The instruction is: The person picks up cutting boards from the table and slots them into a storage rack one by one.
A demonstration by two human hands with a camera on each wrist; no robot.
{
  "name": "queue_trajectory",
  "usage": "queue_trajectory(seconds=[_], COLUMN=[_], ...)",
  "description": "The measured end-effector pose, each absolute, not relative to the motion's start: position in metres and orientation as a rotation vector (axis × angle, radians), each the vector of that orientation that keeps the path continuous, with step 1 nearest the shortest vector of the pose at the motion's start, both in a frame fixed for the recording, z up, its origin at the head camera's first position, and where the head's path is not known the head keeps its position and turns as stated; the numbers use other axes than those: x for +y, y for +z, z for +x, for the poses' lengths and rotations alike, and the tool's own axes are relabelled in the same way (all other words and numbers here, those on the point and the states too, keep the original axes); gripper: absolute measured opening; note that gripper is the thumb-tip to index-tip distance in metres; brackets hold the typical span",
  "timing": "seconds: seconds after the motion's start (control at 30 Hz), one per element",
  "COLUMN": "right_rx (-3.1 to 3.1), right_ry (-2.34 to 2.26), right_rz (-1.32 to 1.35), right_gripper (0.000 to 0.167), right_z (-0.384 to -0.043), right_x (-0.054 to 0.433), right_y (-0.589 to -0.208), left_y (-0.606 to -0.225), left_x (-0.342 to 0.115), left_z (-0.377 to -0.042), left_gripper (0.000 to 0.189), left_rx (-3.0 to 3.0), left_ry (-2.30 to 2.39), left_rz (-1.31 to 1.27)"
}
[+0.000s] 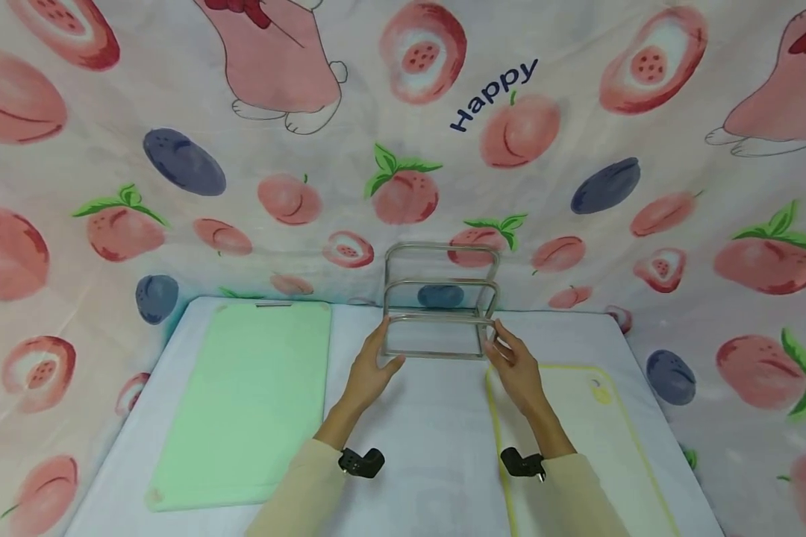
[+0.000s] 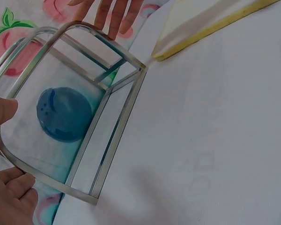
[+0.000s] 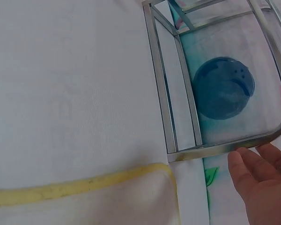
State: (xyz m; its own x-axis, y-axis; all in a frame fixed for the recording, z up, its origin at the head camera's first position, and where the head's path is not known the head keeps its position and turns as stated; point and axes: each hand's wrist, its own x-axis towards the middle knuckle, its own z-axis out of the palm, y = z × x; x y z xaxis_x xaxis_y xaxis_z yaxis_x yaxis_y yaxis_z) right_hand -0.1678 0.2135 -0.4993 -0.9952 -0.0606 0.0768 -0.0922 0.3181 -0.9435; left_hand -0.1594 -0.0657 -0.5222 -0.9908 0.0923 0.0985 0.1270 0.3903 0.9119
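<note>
A silver metal rack (image 1: 436,318) with three rounded hoops stands upright at the back middle of the white table. My left hand (image 1: 369,373) holds its left side, the thumb (image 2: 3,111) on the near face and the other fingers along the outer edge. On the opposite side, my right hand (image 1: 520,377) grips the right upright near the front hoop's upper corner. Its fingertips meet the outside of the frame in the right wrist view, where the thumb is hidden. The rack's hoops hold nothing.
Left of the rack lies a light green cutting board (image 1: 248,403). A white cutting board with a yellow edge (image 1: 584,447) lies flat at the right, under my right forearm. Fruit-printed cloth (image 1: 349,171) hangs behind the table (image 1: 416,447) and at both sides.
</note>
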Motion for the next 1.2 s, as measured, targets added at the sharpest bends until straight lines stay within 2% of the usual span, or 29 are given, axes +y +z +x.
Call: queue_trajectory(seconds=[0.2, 0.4, 0.6, 0.93, 1.2], right_rx=[-2.533, -2.501, -2.471, -2.442, -2.493], right_ry=[1.799, 1.808, 1.862, 1.926, 1.961], right_rz=[0.206, 0.232, 0.258, 0.247, 0.244], right_gripper=[0.055, 0.054, 0.054, 0.057, 0.062], right_z=[-0.161, -0.161, -0.163, -0.176, -0.17], right_x=[0.2, 0.194, 0.188, 0.183, 0.184], right_y=[-0.483, -0.483, -0.488, -0.521, -0.519], left_y=[-0.521, -0.523, -0.526, -0.528, -0.536], left_x=[-0.074, -0.08, -0.087, -0.101, -0.106], left_z=[-0.159, -0.159, -0.159, -0.155, -0.158], left_gripper=[0.074, 0.073, 0.073, 0.072, 0.076], left_rx=[-2.578, -2.582, -2.56, -2.508, -2.553], left_ry=[-1.697, -1.685, -1.68, -1.753, -1.777], left_rz=[-0.16, -0.155, -0.143, -0.109, -0.125])
